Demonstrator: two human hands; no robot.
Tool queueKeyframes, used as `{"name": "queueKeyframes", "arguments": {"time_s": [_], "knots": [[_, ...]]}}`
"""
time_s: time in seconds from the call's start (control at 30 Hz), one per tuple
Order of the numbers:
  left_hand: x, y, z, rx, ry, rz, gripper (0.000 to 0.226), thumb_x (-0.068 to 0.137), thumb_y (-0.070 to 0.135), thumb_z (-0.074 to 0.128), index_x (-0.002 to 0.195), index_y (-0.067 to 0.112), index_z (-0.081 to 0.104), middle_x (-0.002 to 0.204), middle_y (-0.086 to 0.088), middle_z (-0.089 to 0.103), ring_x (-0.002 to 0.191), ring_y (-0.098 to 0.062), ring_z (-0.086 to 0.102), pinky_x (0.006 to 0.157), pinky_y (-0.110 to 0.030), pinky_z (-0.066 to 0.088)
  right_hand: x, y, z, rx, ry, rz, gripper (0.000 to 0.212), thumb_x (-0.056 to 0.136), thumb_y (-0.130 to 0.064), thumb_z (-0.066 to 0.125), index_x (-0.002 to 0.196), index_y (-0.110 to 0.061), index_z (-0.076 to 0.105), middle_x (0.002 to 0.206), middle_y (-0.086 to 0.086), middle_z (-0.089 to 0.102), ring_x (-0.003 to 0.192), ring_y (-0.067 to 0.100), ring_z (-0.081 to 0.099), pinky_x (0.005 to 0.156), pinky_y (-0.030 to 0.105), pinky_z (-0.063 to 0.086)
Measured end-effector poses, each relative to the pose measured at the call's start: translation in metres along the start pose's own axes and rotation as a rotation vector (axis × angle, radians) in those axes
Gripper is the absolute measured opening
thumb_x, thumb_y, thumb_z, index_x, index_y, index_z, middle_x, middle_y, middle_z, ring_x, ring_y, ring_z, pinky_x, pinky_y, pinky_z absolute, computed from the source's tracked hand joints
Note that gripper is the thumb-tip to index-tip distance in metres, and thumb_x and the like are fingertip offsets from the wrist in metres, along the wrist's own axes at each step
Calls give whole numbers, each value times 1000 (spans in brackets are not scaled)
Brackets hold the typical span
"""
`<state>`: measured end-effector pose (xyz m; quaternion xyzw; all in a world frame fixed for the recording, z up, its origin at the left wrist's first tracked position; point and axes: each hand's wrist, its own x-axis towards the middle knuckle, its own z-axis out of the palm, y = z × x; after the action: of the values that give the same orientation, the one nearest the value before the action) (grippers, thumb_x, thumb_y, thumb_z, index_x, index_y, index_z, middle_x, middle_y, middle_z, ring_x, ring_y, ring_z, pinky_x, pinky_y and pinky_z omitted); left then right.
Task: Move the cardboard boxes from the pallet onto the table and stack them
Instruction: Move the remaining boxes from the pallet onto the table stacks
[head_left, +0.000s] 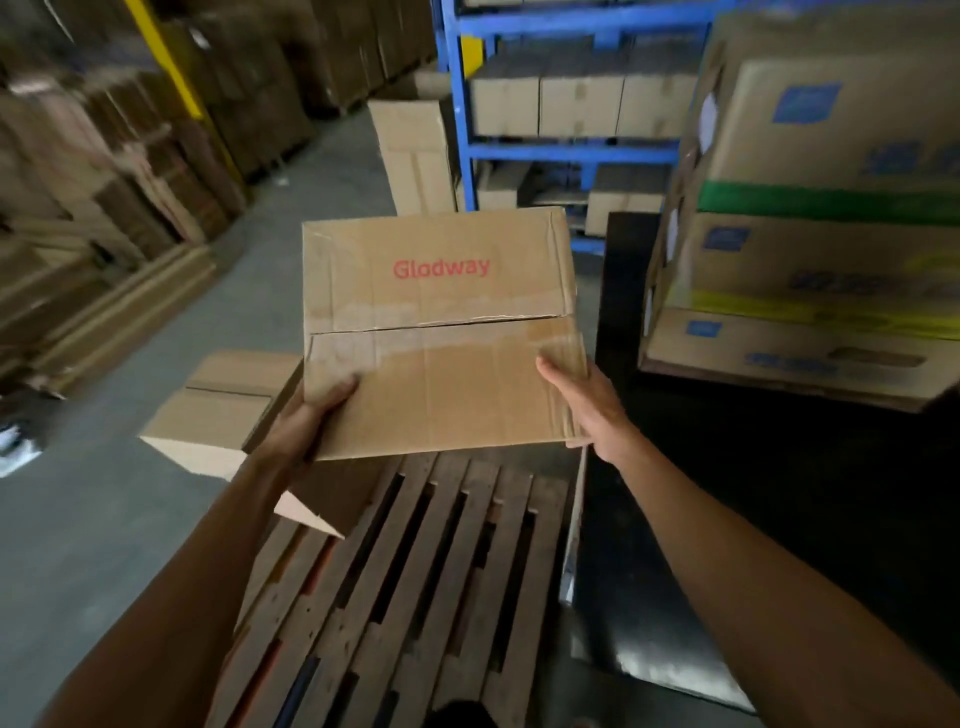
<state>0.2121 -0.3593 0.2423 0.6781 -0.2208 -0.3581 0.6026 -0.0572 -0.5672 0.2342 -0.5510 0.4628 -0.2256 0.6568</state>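
Glodway box (441, 332) held in the air above the far end of the pallet (415, 587), lid up, clear of the slats. Left hand (306, 415) gripping the near-left corner, thumb over the top, fingers hidden beneath. Right hand (582, 400) laid flat along the near-right edge, fingers straight, pressing inward. Likely light, judging by the easy two-hand carry; worn cardboard, creased at the right edge, centre seam slightly parted, so probably soft at the lid. Best held low at opposite sides, not by the flaps. Second box (218, 410) left, near the pallet corner. Black table (701, 467) right, with printed cartons (810, 218) stacked at its far side.
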Motion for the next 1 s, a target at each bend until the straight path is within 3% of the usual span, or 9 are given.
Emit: {"name": "queueKeyframes", "arguments": {"time_s": [0.1, 0.17, 0.27, 0.47, 0.57, 0.63, 0.8, 0.9, 1.0], "knots": [[-35, 14, 23, 22, -35, 57, 59, 78, 49, 77, 128, 21, 65, 118, -2, 74, 112, -25, 68, 86, -36, 55, -43, -14, -34, 14, -4, -1, 80, 69, -70, 73, 139, -41, 47, 130, 0, 57, 118, 34, 54, 94, 68, 44], [-56, 23, 37, 16, -48, 72, 67, 70, 57, 81, 126, 23, 67, 119, -1, 74, 112, -25, 68, 95, -44, 54, -71, -22, -56, 26, 22, -15, 83, 68, -71, 73, 141, -43, 45, 136, 1, 54, 121, 37, 52, 91, 73, 43], [-89, 33, 62, -13, -78, 116, 77, 62, 62, 85, 127, 25, 66, 120, -1, 73, 112, -26, 68, 100, -50, 52, -121, -29, -89, 33, 74, -50, 81, 69, -71, 72, 140, -42, 45, 139, 0, 52, 123, 38, 51, 89, 71, 45], [-158, 52, 125, -77, -127, 161, 84, 60, 60, 86, 131, 21, 63, 121, -2, 72, 111, -25, 69, 95, -44, 56, -225, -43, -164, 41, 241, -89, 86, 62, -76, 73, 136, -40, 48, 131, 0, 55, 113, 32, 56, 88, 64, 50], [-199, 66, 166, -105, -222, 178, 64, 77, 48, 79, 131, 18, 63, 121, -2, 73, 111, -23, 69, 87, -36, 56, -276, -52, -206, 47, 297, -107, 85, 63, -76, 73, 135, -39, 49, 124, 1, 57, 98, 28, 58, 79, 55, 53], [-220, 79, 193, -113, -272, 175, 52, 85, 41, 73, 130, 17, 64, 119, -2, 74, 110, -21, 69, 81, -32, 55, -298, -58, -232, 58, 329, -111, 93, 58, -78, 74, 138, -39, 47, 127, 3, 57, 104, 33, 59, 75, 56, 54], [-264, 115, 265, -73, -390, 203, 49, 86, 41, 72, 127, 16, 67, 120, -3, 74, 109, -20, 70, 82, -31, 54, -358, -71, -299, 115, 382, -159, 78, 68, -69, 74, 134, -32, 53, 118, 5, 63, 96, 28, 61, 66, 40, 49], [-290, 143, 312, -55, -441, 235, 34, 90, 40, 66, 117, 19, 70, 101, 3, 78, 88, -13, 73, 71, -29, 55, -385, -87, -349, 128, 426, -245, 48, 82, -56, 69, 121, -28, 59, 100, 1, 66, 88, 22, 63, 62, 30, 43], [-317, 173, 362, -49, -485, 251, 26, 92, 43, 61, 105, 22, 69, 82, 6, 76, 68, -11, 71, 57, -27, 53, -407, -112, -404, 126, 408, -237, 43, 80, -59, 68, 106, -24, 67, 106, 10, 71, 87, 27, 68, 69, 32, 50]]}}
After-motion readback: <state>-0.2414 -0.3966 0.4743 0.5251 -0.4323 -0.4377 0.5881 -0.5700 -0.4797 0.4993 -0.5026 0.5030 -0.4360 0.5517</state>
